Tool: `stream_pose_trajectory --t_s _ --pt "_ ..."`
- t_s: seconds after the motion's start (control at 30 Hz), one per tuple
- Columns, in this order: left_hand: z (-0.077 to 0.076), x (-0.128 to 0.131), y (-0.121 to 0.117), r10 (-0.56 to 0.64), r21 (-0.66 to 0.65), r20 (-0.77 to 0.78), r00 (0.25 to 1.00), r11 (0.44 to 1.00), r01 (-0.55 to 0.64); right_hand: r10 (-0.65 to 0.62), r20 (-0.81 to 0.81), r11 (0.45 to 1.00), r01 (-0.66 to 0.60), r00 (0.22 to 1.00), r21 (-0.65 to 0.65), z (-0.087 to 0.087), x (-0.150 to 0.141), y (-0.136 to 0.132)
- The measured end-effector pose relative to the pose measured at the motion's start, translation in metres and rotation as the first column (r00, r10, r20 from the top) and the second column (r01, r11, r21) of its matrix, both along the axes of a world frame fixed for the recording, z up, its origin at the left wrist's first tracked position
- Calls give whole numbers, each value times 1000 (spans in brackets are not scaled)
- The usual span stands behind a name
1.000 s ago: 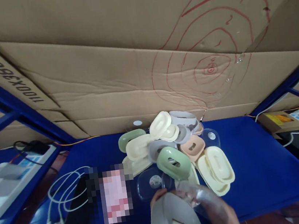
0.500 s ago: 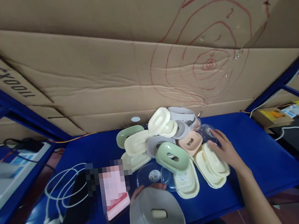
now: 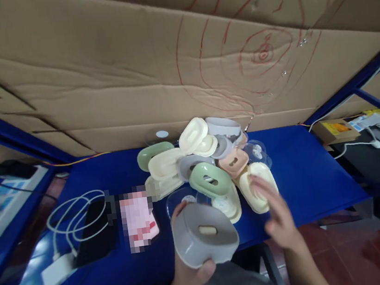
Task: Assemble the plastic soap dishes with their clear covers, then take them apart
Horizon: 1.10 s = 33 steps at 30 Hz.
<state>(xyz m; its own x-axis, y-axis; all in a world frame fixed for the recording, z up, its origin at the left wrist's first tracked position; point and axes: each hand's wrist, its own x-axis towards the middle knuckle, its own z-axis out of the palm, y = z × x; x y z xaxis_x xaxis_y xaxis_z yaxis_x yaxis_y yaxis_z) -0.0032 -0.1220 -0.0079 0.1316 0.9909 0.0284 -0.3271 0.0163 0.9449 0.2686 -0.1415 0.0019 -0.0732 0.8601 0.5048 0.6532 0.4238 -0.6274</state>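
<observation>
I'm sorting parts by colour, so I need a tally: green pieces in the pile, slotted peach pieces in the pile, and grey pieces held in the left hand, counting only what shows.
Green pieces: 2
Slotted peach piece: 1
Grey piece in the left hand: 1
Total: 4

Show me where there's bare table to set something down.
Bare blue tabletop shows right of the multicoloured heap of rounded plastic pieces, and left of it, between the brown cardboard wall and the flat black rectangle. Crowded: the heap, and around that rectangle.
</observation>
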Motion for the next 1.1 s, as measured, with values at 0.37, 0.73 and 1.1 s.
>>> stream_pose_trajectory --t_s 0.37,0.73,1.1 --pt "-5 6 -3 -135 116 -10 991 984 135 259 -317 964 -264 912 27 4 -76 -24" --pt "-23 -12 -2 17 392 -212 977 917 69 -324 61 936 311 944 163 -15 -20 5" --pt "12 -95 118 490 653 -360 794 740 -161 -221 423 975 213 879 66 -27 32 47"
